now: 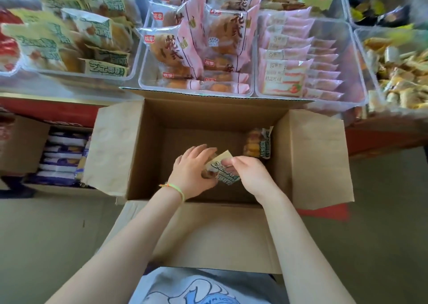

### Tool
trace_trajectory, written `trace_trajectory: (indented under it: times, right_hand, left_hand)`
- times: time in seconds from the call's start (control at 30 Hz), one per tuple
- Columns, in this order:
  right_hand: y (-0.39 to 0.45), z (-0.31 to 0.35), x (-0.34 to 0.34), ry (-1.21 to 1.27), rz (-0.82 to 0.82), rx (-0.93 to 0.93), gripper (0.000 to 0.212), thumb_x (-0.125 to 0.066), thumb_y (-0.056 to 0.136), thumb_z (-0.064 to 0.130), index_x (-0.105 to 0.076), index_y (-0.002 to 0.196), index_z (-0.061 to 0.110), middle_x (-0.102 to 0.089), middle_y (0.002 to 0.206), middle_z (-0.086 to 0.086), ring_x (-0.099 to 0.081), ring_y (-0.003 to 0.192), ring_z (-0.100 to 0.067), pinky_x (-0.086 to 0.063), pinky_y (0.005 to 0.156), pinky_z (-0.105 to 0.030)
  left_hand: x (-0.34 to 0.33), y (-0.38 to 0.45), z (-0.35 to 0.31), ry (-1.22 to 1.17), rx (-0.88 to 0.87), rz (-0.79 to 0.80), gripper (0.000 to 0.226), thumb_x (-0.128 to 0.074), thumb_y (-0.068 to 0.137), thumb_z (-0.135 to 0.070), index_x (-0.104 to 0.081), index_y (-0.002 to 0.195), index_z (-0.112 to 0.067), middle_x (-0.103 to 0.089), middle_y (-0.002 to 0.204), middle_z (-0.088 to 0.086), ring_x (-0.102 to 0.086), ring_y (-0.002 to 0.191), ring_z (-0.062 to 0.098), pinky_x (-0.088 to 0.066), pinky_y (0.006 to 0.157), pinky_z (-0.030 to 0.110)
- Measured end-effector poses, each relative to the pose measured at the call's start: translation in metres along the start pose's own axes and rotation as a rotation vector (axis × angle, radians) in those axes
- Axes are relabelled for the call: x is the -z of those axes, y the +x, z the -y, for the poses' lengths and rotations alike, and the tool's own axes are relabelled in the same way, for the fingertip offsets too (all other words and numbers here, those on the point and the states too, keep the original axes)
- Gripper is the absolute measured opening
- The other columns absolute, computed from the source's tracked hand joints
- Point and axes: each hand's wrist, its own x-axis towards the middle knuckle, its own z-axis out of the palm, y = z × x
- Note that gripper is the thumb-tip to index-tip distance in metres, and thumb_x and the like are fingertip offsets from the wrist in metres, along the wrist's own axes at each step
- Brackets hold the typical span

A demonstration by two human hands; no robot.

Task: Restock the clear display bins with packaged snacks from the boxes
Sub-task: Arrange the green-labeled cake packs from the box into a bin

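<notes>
Both my hands reach down into an open cardboard box (308, 155) on the floor. My left hand (193, 169) and my right hand (249, 173) together hold one green-and-white snack packet (222, 166) near the box's bottom. Another packet of the same kind (258, 145) leans against the box's right inner wall. On the shelf above, at the left, a clear bin (129, 72) holds several of the same green-and-white packets.
A clear bin of pink bread packets (148, 86) and another with pink sliced-cake packets (356, 95) stand behind the box. A bin of yellow snacks (368, 49) is at far right. A second box with blue-and-white packets (23, 141) sits at the left.
</notes>
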Motion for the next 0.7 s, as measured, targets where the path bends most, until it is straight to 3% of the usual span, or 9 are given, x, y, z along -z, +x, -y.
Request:
trace_trajectory:
  times: [0.07,0.13,0.23,0.3,0.4,0.47,0.53,0.63,0.7]
  right_hand:
    - [-0.009,0.011,0.009,0.02,0.037,0.08,0.038,-0.036,0.109,0.024,-0.073,0.113,0.021,-0.069,0.11,0.007,-0.062,0.1,-0.001,-0.047,0.073,-0.007]
    - [-0.017,0.019,0.018,0.034,0.062,0.125,0.038,-0.037,0.109,0.025,-0.075,0.107,0.025,-0.07,0.109,0.01,-0.063,0.1,0.001,-0.048,0.077,-0.008]
    - [-0.027,0.028,0.026,0.045,0.055,0.173,0.036,-0.039,0.108,0.027,-0.075,0.102,0.03,-0.07,0.106,0.015,-0.061,0.095,0.009,-0.047,0.07,-0.004]
    - [-0.031,0.033,0.026,0.069,0.03,0.205,0.035,-0.04,0.108,0.029,-0.075,0.104,0.031,-0.069,0.108,0.015,-0.062,0.097,0.007,-0.05,0.074,-0.007]
    - [-0.032,0.042,0.022,0.177,-0.148,0.267,0.029,-0.043,0.107,0.028,-0.07,0.118,0.03,-0.068,0.111,0.015,-0.066,0.098,-0.002,-0.057,0.083,-0.022]
    - [-0.032,0.051,0.023,0.264,-0.361,0.317,0.028,-0.05,0.104,0.028,-0.06,0.129,0.029,-0.063,0.113,0.012,-0.065,0.093,-0.006,-0.057,0.079,-0.022]
    - [-0.031,0.062,0.027,0.277,-0.446,0.321,0.035,-0.058,0.099,0.037,-0.054,0.133,0.029,-0.06,0.116,0.009,-0.061,0.097,-0.007,-0.055,0.083,-0.025]
    - [-0.031,0.079,0.022,0.215,-0.181,0.263,0.048,-0.06,0.09,0.059,-0.056,0.127,0.029,-0.063,0.117,0.013,-0.061,0.107,-0.003,-0.053,0.094,-0.033]
    - [-0.032,0.093,0.005,0.159,0.02,0.231,0.046,-0.063,0.087,0.062,-0.058,0.123,0.035,-0.067,0.116,0.018,-0.063,0.107,-0.002,-0.055,0.092,-0.031]
  left_hand:
    - [0.011,0.005,-0.002,-0.114,-0.02,0.004,0.058,-0.077,0.073,-0.038,-0.058,0.127,-0.03,-0.049,0.141,-0.005,-0.043,0.132,0.018,-0.037,0.108,0.041]
    - [0.023,0.007,-0.008,-0.249,-0.011,0.001,0.036,-0.078,0.075,-0.031,-0.071,0.108,-0.021,-0.063,0.119,-0.008,-0.057,0.11,0.011,-0.047,0.094,0.031]
    - [0.037,0.006,-0.019,-0.423,0.014,0.04,0.013,-0.077,0.081,-0.025,-0.076,0.087,-0.014,-0.073,0.091,-0.007,-0.066,0.083,0.006,-0.055,0.076,0.031]
    - [0.044,0.003,-0.024,-0.51,0.032,0.041,0.01,-0.076,0.083,-0.023,-0.076,0.082,-0.013,-0.074,0.083,-0.006,-0.069,0.076,0.005,-0.056,0.068,0.03]
    - [0.06,-0.008,-0.032,-0.782,0.122,-0.004,0.017,-0.071,0.089,-0.027,-0.075,0.091,-0.011,-0.077,0.088,0.002,-0.074,0.084,0.016,-0.06,0.072,0.035]
    - [0.075,-0.014,-0.035,-1.088,0.206,-0.021,0.025,-0.064,0.094,-0.025,-0.071,0.104,-0.004,-0.075,0.101,0.011,-0.073,0.095,0.028,-0.06,0.079,0.044]
    - [0.092,-0.019,-0.033,-1.226,0.235,-0.05,0.028,-0.059,0.097,-0.023,-0.066,0.112,0.0,-0.072,0.109,0.016,-0.07,0.102,0.033,-0.057,0.085,0.049]
    - [0.116,-0.019,-0.028,-1.269,0.208,-0.064,0.032,-0.059,0.097,-0.022,-0.064,0.118,0.002,-0.069,0.116,0.02,-0.066,0.109,0.037,-0.052,0.093,0.054]
    - [0.132,-0.019,-0.022,-1.299,0.174,-0.065,0.034,-0.059,0.096,-0.022,-0.063,0.119,0.003,-0.068,0.117,0.022,-0.064,0.11,0.039,-0.052,0.094,0.054]
